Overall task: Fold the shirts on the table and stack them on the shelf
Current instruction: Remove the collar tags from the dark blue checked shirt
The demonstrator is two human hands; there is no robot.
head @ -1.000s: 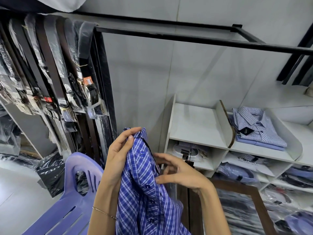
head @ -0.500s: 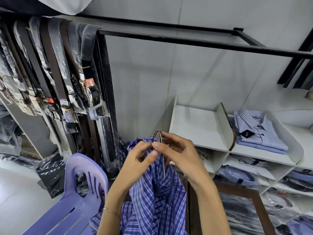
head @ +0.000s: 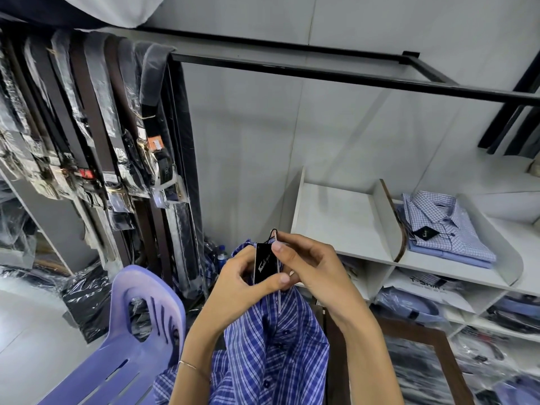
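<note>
Holding a blue plaid shirt [head: 271,346] up in front of your chest, you are gripping it near the collar with both hands while the rest of it is hanging down between your forearms. Your left hand [head: 242,285] is curling around the fabric, its thumb pressing the lower end of a black hang tag [head: 265,266] that is standing upright against the shirt. Your right hand [head: 309,264] is pinching the upper edge of the same tag between thumb and forefinger, with the tag's black string [head: 273,232] looping just above your fingertips. A thin bracelet [head: 191,366] is sitting on your left wrist. To your right, a white shelf [head: 339,226] is carrying a folded light checked shirt [head: 444,229] in its second top compartment, the first one beside it lying bare. A purple plastic chair [head: 131,331] is standing at your lower left, and wrapped belts [head: 96,121] are hanging from a black rail [head: 321,73] beyond it.
</note>
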